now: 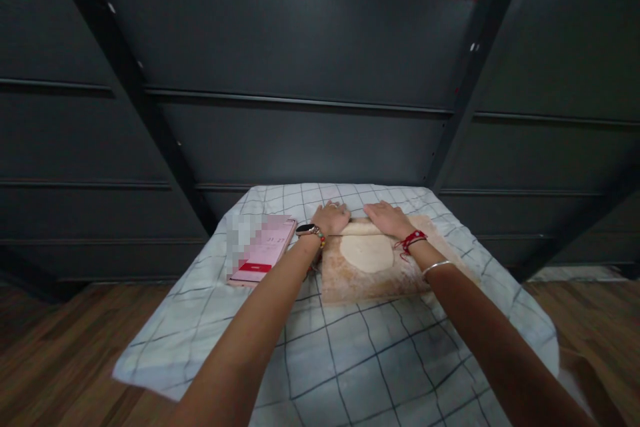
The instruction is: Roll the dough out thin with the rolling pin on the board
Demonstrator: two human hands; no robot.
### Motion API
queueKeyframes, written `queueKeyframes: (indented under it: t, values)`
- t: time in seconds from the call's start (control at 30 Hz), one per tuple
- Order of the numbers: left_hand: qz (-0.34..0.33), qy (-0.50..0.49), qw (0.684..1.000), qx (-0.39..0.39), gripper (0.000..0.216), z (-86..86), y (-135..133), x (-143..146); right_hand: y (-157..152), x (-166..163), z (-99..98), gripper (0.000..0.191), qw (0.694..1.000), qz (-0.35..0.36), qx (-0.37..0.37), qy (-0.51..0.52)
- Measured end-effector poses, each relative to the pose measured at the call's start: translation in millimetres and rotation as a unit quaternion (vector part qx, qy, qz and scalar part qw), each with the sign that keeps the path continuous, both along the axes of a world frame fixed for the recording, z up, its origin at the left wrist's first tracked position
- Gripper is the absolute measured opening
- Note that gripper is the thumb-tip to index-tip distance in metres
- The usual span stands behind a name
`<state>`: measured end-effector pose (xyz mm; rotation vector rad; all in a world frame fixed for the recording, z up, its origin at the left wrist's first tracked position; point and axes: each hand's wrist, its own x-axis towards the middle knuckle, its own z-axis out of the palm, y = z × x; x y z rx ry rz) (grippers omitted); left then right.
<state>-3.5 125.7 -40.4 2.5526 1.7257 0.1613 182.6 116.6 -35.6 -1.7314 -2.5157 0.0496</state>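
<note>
The person's left hand [333, 217] and right hand [389, 218] lie kinda flat, fingers stretched out, over opposite ends of what looks like a rolling pin [367, 229], probably to keep pressure even, with the dough disc [367, 256] right at its near side on the smudgy board [370, 290].

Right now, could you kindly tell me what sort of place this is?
Probably an indoor room, perhaps a home, with a makeshift dough-rolling spot: a checked cloth covers the work surface, a board bears what looks like a flat round of dough, and the floor looks like wood.
</note>
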Motion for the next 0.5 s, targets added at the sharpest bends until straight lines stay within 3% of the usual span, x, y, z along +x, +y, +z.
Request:
queueKeyframes:
  t: [0.17,0.37,0.5]
  values:
    - [-0.006,0.013,1.0,0.022,0.047,1.9,-44,-1,-46,-3,-3.8,0.06,0.999,-0.037,0.007,0.019]
    - [-0.066,0.032,0.997,0.02,0.056,3.5,-115,-13,-122,2,-6.3,0.056,0.999,0.01,0.034,0.035]
    - [-0.098,0.04,0.994,-0.008,0.061,9.6,-145,-20,-151,7,-6.3,0.057,0.999,0.024,0.03,0.03]
